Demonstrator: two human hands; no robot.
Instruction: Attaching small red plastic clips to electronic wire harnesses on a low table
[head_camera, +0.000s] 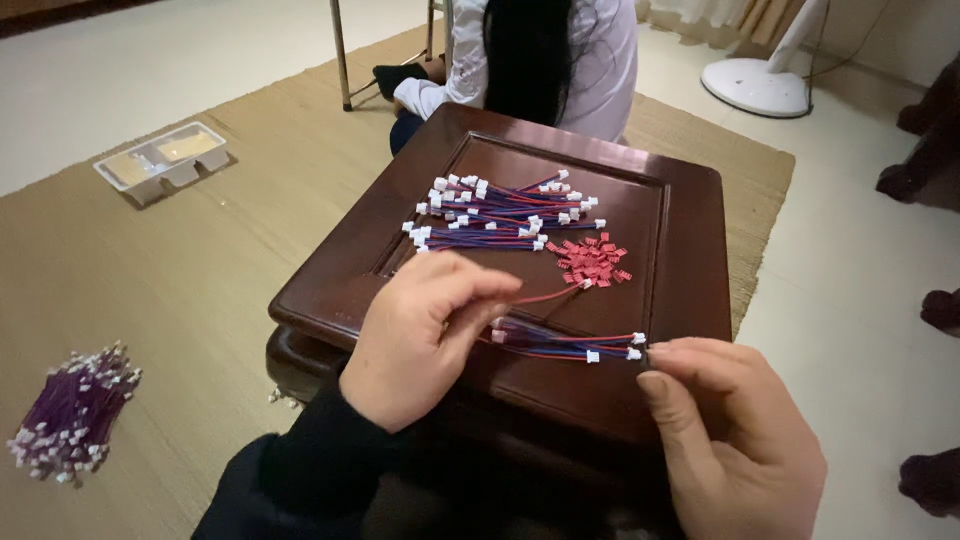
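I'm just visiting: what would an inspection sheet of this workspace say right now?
Surface: dark wooden low table with a raised rim, standing on a woven mat.
Job's things: small bundle of red-and-blue wires with white plugs, held between both hands; loose wire bundles and a heap of small red connectors on the table.
Clutter: pile of purple wire bundles and a clear compartment tray on the mat.
Fingers: left hand pinches the bundle's near end; right hand pinches the plug end.
Cables: nothing seen beyond the wires.
Surroundings: another person seated opposite; white fan base.
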